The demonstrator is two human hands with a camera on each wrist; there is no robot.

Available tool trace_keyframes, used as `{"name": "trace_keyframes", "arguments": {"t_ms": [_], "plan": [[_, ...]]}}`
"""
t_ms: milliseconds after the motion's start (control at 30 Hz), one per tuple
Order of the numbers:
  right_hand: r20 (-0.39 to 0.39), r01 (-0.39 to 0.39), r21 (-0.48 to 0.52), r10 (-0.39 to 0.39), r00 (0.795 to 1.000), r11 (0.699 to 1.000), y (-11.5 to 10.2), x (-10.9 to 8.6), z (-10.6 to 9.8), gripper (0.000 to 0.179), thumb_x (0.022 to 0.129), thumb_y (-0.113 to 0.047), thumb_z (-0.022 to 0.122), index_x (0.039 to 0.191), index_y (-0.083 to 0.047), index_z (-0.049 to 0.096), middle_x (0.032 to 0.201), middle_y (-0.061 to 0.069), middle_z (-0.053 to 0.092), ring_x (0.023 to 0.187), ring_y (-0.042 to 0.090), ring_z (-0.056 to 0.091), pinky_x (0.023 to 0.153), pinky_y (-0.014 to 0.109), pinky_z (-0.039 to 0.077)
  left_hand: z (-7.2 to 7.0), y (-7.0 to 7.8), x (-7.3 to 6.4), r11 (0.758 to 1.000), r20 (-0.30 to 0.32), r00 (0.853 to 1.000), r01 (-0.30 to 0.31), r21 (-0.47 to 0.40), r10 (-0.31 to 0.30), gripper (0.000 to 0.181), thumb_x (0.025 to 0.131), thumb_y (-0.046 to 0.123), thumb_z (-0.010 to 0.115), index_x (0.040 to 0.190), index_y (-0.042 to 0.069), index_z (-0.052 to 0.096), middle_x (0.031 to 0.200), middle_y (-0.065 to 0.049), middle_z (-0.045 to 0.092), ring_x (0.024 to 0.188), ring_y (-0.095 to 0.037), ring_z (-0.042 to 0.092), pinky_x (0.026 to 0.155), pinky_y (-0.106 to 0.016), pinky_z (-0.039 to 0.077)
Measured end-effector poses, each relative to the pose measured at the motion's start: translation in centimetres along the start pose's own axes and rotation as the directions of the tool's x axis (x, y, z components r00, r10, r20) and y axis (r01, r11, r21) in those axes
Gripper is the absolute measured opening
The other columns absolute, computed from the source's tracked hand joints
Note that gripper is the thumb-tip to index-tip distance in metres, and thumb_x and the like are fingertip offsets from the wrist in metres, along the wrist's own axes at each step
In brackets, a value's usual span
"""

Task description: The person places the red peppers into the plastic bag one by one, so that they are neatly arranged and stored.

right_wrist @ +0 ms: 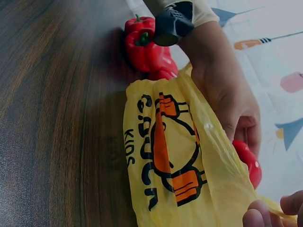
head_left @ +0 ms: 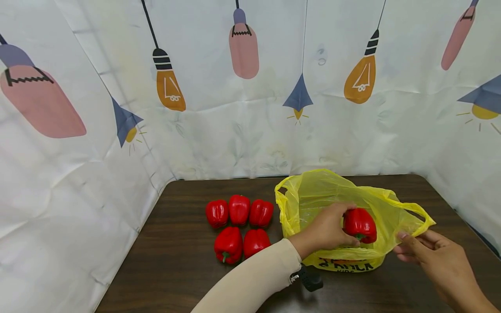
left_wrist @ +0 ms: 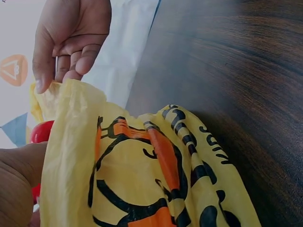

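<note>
A yellow plastic bag (head_left: 313, 191) with black and orange print stands with its mouth open on the dark table. My left hand (head_left: 328, 226) reaches into that mouth and grips a red bell pepper (head_left: 361, 225) from its left side. At the bag's right handle, my right hand (head_left: 438, 256) pinches the plastic between thumb and fingers. In the left wrist view the bag's printed side (left_wrist: 137, 170) hides most of the held pepper. The right wrist view shows the left hand (right_wrist: 227, 90) bent over the bag's edge, with part of the pepper (right_wrist: 248, 163) below its fingers.
Several red bell peppers (head_left: 239, 209) lie in two rows left of the bag, partly behind the left sleeve (head_left: 250, 278). The wood-grain table (head_left: 156, 269) meets a white curtain (head_left: 211, 143) printed with lamps at the back and sides.
</note>
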State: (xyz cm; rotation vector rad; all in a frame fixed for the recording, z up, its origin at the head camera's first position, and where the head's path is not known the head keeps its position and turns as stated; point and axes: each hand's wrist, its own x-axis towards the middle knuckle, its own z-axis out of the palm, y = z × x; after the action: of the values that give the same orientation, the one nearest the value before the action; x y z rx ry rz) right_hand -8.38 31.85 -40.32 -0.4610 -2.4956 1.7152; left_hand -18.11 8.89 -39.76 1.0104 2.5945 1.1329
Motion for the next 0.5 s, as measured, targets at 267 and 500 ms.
{"name": "trace_keyframes", "arguments": {"t_ms": [267,500], "plan": [[0.002,0.009,0.013,-0.010,1.000,1.000,0.17,0.04,0.01,0.063,0.100,-0.042,0.066,0.133,0.010,0.053,0.091,-0.002,0.076,0.081,0.021,0.075,0.070,0.037,0.063,0.64,-0.02,0.20,0.998,0.023,1.000,-0.004,0.063,0.002,0.082,0.077,0.025,0.093,0.147,0.015,0.052,0.133,0.010,0.057,0.111,0.002,0.055,0.083,-0.005,0.043],[0.004,0.018,0.021,-0.018,1.000,1.000,0.22,0.04,-0.03,0.061,0.099,-0.041,0.068,0.131,0.009,0.055,0.091,-0.002,0.076,0.080,0.022,0.076,0.070,0.037,0.063,0.83,-0.02,0.21,0.996,0.039,0.999,-0.030,0.085,0.027,0.079,0.078,0.025,0.092,0.146,0.014,0.053,0.132,0.010,0.058,0.112,0.002,0.055,0.083,-0.003,0.042]]}}
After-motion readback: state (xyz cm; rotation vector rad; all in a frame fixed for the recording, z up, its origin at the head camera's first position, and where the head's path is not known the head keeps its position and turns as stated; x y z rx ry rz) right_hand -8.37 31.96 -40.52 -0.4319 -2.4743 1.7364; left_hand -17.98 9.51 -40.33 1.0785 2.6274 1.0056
